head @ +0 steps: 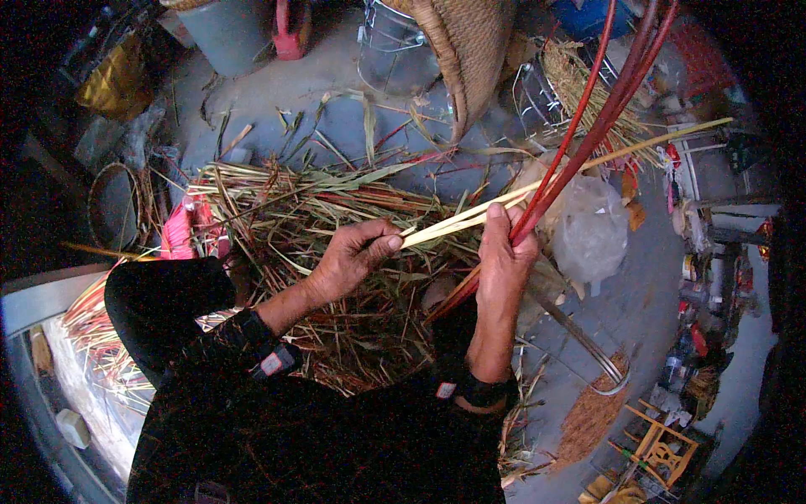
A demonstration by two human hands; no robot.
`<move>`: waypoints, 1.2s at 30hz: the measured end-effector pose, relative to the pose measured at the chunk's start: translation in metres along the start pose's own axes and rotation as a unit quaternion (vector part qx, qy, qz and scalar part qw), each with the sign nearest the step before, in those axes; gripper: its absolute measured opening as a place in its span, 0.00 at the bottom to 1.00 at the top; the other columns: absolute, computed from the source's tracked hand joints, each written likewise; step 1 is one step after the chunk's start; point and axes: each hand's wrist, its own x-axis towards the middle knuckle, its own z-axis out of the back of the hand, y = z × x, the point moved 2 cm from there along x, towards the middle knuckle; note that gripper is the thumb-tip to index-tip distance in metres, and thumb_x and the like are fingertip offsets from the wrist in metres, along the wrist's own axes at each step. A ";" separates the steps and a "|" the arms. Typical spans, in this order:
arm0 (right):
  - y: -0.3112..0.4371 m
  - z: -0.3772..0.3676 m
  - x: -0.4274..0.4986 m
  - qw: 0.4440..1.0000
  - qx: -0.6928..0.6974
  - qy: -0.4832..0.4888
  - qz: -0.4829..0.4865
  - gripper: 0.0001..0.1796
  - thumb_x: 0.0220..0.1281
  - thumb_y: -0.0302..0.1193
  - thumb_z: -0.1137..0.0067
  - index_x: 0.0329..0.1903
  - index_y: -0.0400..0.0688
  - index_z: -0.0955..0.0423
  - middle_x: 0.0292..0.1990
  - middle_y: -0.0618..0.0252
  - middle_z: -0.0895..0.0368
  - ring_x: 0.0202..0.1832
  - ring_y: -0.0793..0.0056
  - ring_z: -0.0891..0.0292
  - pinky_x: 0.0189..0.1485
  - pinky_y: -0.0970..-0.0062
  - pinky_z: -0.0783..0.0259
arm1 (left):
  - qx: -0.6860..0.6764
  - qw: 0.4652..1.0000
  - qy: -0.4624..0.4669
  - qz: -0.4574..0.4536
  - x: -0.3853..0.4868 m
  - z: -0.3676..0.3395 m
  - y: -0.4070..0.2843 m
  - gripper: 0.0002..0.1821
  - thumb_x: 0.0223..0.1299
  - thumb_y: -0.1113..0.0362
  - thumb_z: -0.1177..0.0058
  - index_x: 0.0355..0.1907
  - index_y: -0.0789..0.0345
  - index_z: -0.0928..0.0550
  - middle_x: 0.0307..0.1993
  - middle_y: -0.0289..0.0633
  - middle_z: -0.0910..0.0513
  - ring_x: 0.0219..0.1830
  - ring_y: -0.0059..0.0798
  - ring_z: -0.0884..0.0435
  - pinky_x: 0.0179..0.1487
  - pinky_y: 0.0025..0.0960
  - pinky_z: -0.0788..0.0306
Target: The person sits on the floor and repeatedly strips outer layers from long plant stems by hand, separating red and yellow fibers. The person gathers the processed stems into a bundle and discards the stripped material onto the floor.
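Note:
Between the thumb and fingers of my left hand point(356, 257) are the near ends of a few pale, peeled-looking stalks point(448, 229). These stalks run up and right to my right hand point(509, 255), whose thumb presses on them. My right hand also grips several long red plant stalks point(582, 148), which rise past the top right edge of the view. One yellowish stem point(661, 138) sticks out beyond the red ones. Beneath both hands spreads a thick pile of cut stalks and dry leaves point(327, 201), partly hidden by my arms.
A woven basket point(478, 50) and a grey bucket point(227, 38) stand at the far side. To the right are a clear plastic bag point(592, 233), a reddish-brown heap point(589, 416) and a small wooden chair point(664, 444). A pink bundle point(179, 230) lies at left.

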 end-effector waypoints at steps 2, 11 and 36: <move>0.003 -0.003 -0.004 0.999 0.013 0.039 0.003 0.16 0.63 0.35 0.48 0.21 0.48 0.40 0.17 0.80 0.45 0.19 0.91 0.51 0.20 0.84 0.54 | -0.030 0.998 -0.011 0.057 0.001 0.004 0.002 0.14 0.64 0.59 0.52 0.33 0.70 0.24 0.27 0.32 0.28 0.31 0.18 0.33 0.37 0.25 0.36; 0.011 -0.019 -0.015 0.992 0.066 0.089 0.058 0.13 0.64 0.32 0.51 0.25 0.47 0.40 0.17 0.78 0.43 0.17 0.90 0.50 0.18 0.85 0.53 | -0.111 0.979 -0.071 0.159 0.008 0.032 0.013 0.14 0.66 0.56 0.55 0.29 0.65 0.28 0.24 0.26 0.34 0.29 0.13 0.38 0.34 0.21 0.42; 0.016 -0.003 -0.009 0.989 0.116 0.096 0.013 0.11 0.63 0.35 0.47 0.37 0.39 0.28 0.15 0.78 0.43 0.15 0.89 0.50 0.18 0.84 0.53 | -0.122 0.988 0.072 0.056 -0.030 -0.016 0.005 0.13 0.66 0.59 0.55 0.39 0.68 0.25 0.26 0.30 0.31 0.30 0.16 0.34 0.34 0.23 0.37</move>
